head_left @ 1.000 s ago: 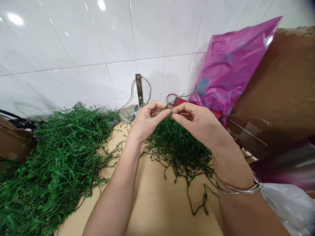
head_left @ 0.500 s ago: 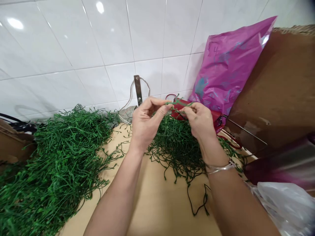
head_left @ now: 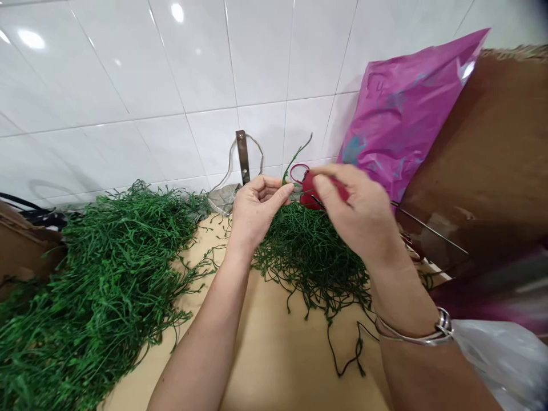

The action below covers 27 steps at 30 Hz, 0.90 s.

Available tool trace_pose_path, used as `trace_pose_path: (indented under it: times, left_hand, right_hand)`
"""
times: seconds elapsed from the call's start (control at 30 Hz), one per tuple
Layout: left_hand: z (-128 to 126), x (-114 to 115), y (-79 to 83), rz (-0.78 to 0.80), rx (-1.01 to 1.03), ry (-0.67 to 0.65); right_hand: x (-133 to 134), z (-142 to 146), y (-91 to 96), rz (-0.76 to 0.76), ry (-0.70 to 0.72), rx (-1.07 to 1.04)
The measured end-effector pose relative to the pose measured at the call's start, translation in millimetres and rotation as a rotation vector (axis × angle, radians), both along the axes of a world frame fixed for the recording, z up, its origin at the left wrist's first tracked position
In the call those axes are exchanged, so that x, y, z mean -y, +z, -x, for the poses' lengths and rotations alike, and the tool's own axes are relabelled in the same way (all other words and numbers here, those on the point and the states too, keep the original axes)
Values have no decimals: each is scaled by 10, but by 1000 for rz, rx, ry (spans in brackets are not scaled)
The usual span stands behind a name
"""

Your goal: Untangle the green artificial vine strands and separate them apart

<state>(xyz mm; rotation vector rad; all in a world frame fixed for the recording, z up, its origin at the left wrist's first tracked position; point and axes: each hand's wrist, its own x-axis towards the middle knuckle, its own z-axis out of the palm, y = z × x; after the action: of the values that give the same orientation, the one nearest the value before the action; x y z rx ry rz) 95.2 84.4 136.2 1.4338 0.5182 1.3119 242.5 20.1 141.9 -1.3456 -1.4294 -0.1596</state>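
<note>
My left hand (head_left: 256,214) and my right hand (head_left: 358,211) are raised together over a dark green heap of plastic grass sprigs (head_left: 310,254). The left thumb and forefinger pinch a thin green sprig (head_left: 294,157) that curls upward toward the wall. My right hand's fingers are drawn together in a pinch beside it, at the sprig's lower end; what they hold is hidden. A silver bangle (head_left: 417,334) circles my right wrist. Just behind the fingers lies a red object (head_left: 309,194).
A large pile of brighter green sprigs (head_left: 94,274) covers the left of the tan tabletop (head_left: 274,354). A pink plastic bag (head_left: 402,114) and brown cardboard (head_left: 492,154) lean at the right. A white bag (head_left: 505,359) sits at lower right. White tiled wall behind.
The sprig has swung from lying across both hands to standing upward from the left fingers. My right hand has shifted slightly right and up.
</note>
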Motion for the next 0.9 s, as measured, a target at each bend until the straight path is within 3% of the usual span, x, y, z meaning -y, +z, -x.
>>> trace_pose_path:
  times: [0.1, 0.2, 0.4, 0.47, 0.53, 0.6, 0.77, 0.83, 0.9]
  left_hand:
    - [-9, 33, 22, -6, 36, -13]
    - [-18, 12, 7, 72, 125, -22]
    - [39, -105, -5, 494, 245, -166]
    - [66, -141, 0, 627, 265, -163]
    - [79, -162, -2, 705, 270, -117]
    - [74, -166, -13, 665, 274, -62]
    - [33, -118, -24, 464, 253, -52]
    - [23, -86, -11, 423, 223, -71]
    - [20, -52, 7, 385, 201, -91]
  right_hand:
    - [-66, 151, -84, 181, 220, -134]
    - [-110, 239, -157, 278, 352, -174]
    - [-10, 281, -66, 326, 613, -19]
    - [56, 259, 25, 330, 763, 32]
    - [113, 215, 107, 341, 813, 67]
    - [145, 131, 143, 335, 681, 76]
    - [126, -172, 42, 276, 79, 178]
    - [119, -196, 19, 220, -31, 221]
    - [120, -122, 36, 185, -35, 199]
